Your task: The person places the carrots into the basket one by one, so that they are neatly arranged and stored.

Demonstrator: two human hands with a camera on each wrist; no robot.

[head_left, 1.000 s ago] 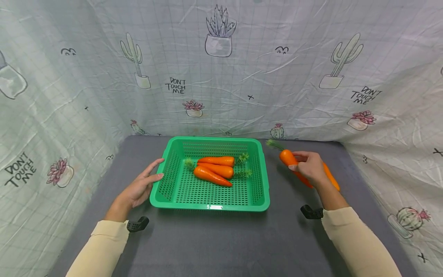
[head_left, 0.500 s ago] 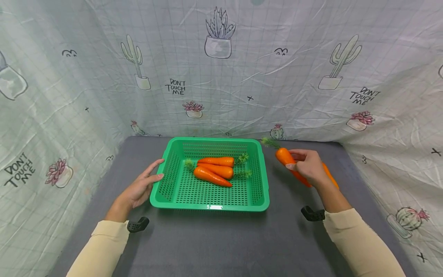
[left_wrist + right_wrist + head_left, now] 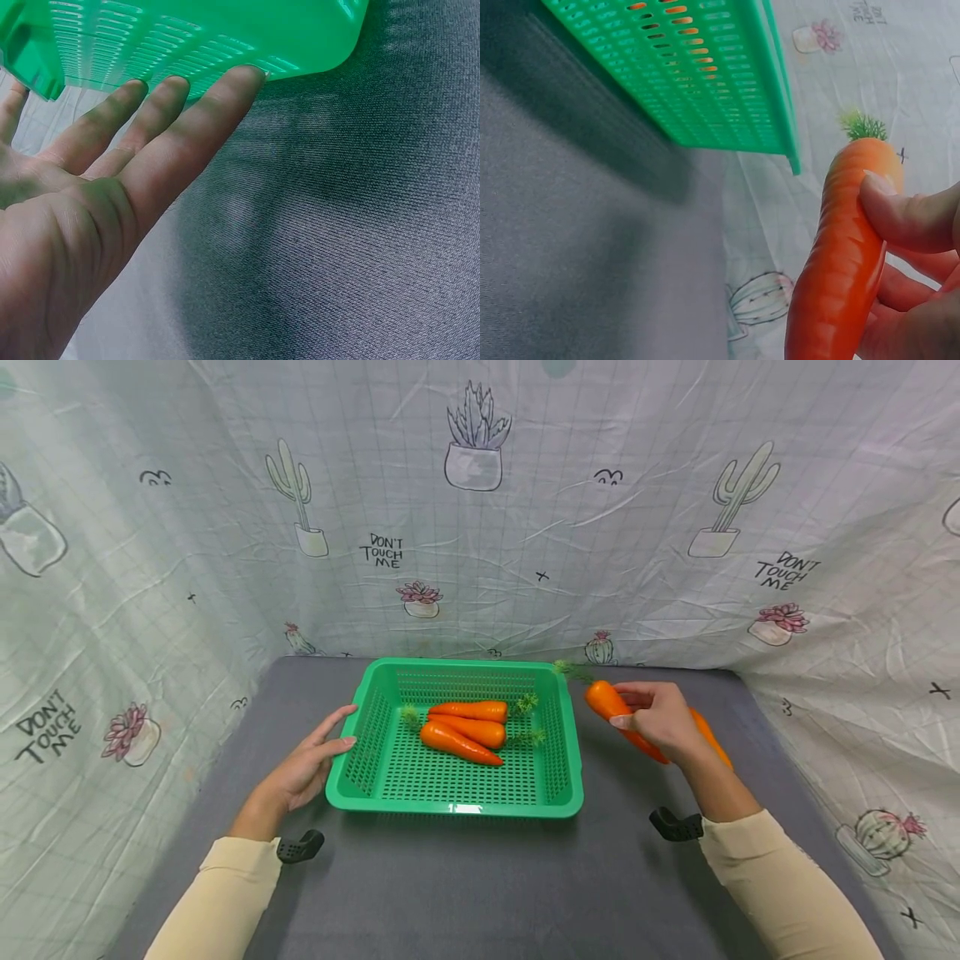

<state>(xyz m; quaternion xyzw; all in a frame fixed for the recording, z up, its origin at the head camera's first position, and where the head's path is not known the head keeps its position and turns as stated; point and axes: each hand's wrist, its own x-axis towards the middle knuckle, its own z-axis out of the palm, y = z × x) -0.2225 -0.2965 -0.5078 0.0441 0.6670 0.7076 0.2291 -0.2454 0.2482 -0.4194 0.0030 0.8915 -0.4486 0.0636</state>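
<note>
Thumb and fingers of my right hand (image 3: 660,722) pinch an orange carrot (image 3: 604,700) to the right of the green basket (image 3: 457,810). Its leafy end points toward the basket's back right corner, and in the right wrist view the carrot (image 3: 844,247) slants up past the thumb. Three carrots with green tops lie inside the basket; the nearest carrot (image 3: 459,743) points the opposite way from the others. At the basket's left side is my left hand (image 3: 303,767); its extended fingers (image 3: 191,139) touch or nearly touch the wall in the left wrist view.
Another carrot (image 3: 711,739) lies on the grey table (image 3: 480,893) behind my right wrist, partly hidden by it. A pale cloth (image 3: 480,593) printed with cacti hangs behind the table and along both sides. Each wrist carries a black camera mount (image 3: 300,847).
The carrot in my right hand has shifted left, bringing its leaves to the basket's right rim. My left hand and the basket have stayed in place.
</note>
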